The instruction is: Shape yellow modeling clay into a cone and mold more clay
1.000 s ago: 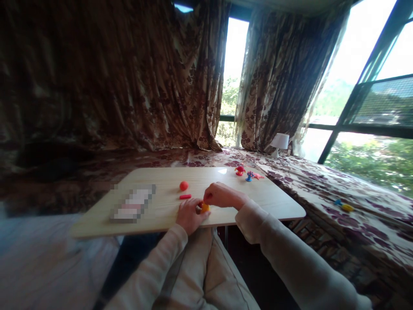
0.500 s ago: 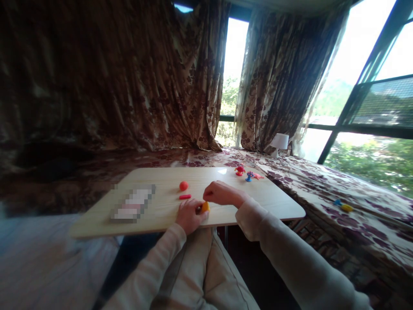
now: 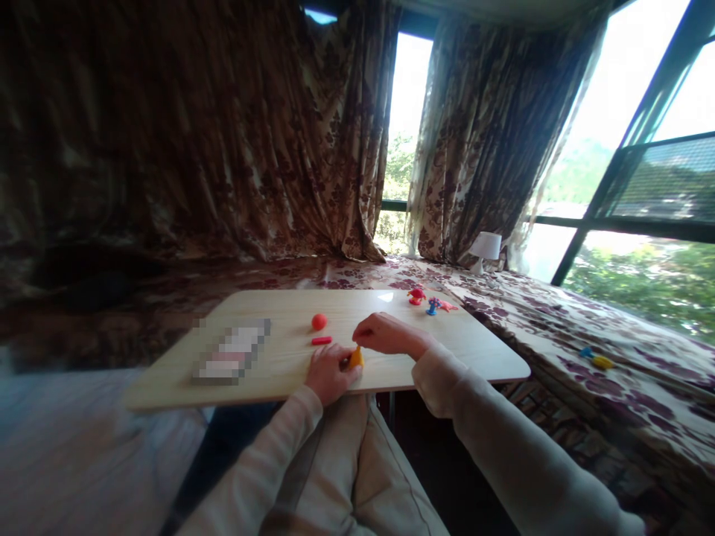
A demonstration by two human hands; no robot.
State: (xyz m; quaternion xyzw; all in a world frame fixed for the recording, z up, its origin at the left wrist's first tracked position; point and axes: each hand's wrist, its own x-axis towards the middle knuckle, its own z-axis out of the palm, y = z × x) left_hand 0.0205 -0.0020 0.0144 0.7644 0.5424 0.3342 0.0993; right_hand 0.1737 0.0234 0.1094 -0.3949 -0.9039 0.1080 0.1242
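My left hand (image 3: 329,372) rests near the table's front edge, closed round a small lump of yellow modelling clay (image 3: 356,359). The lump narrows upward to a point. Just above it, my right hand (image 3: 380,333) has its fingers pinched together at the clay's tip. Parts of the lump are hidden by the left fingers. Beyond my left hand lie a short red stick (image 3: 321,341) and an orange-red ball (image 3: 319,322).
A red figure (image 3: 416,296), a blue figure (image 3: 433,306) and a flat pinkish-red piece (image 3: 447,306) are at the table's far right. A blurred rectangular item (image 3: 232,353) lies left on the table (image 3: 290,301). A white lamp (image 3: 485,246) stands by the curtain.
The top of the yellow clay now shows as a narrow peak below my right fingers; before, it looked blunter. Both hands stay in nearly the same place, and the view shifts slightly.
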